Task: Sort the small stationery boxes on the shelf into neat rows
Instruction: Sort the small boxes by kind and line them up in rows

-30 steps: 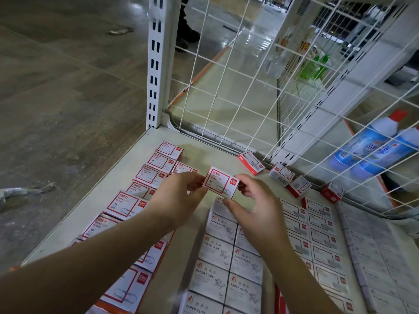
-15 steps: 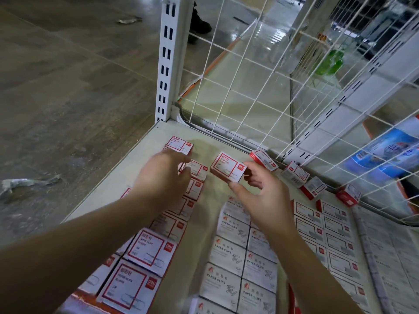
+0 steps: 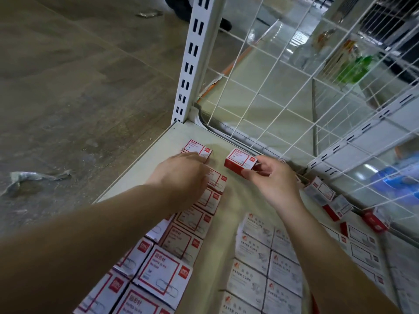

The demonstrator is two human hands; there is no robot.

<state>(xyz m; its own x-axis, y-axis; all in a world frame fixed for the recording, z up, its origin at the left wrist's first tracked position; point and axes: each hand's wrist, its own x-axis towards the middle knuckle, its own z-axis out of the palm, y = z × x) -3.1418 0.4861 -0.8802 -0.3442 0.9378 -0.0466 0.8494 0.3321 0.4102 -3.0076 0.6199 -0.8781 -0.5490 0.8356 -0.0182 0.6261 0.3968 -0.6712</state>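
My right hand (image 3: 271, 177) pinches a small red-and-white box (image 3: 240, 160) between thumb and fingers, low over the white shelf (image 3: 172, 141) near its back left corner. My left hand (image 3: 181, 175) lies palm down on the left rows of red-and-white boxes (image 3: 192, 220), its fingertips against the farthest box (image 3: 197, 149). To the right of those rows lies a block of white paper clip boxes (image 3: 258, 252). Several loose red-and-white boxes (image 3: 319, 191) lie askew along the wire back.
A white wire grid (image 3: 283, 87) closes the shelf's back, with a slotted white upright (image 3: 192, 60) at the corner. More boxes lie in rows at the far right (image 3: 362, 250). Wooden floor (image 3: 68, 98) drops away past the left edge.
Both hands have moved toward the back corner. The left hand let go of the held box and went onto the left rows; the right hand alone carries the box, now lower.
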